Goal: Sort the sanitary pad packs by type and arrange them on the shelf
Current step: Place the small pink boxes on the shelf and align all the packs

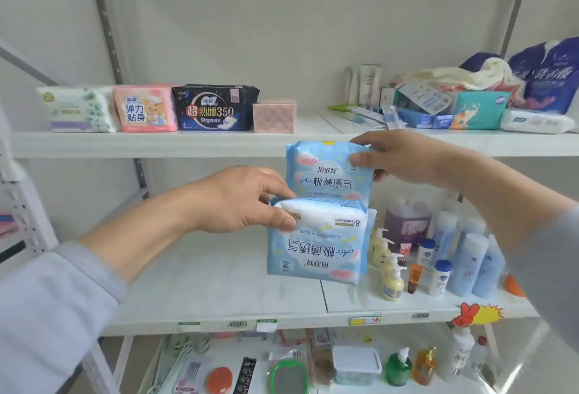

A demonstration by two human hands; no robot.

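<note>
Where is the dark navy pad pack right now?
Head view: the dark navy pad pack stands left of centre on the upper shelf, between the pink pack and a small pink checkered box.

Both my arms reach out in front of me, with grey sleeves pushed back from my wrists. My left hand (247, 199) is lower, its thumb and fingers pinching the top of a pack. My right hand (398, 155) is higher, its thumb in front and fingers behind, pinching another pack's top corner.
</note>
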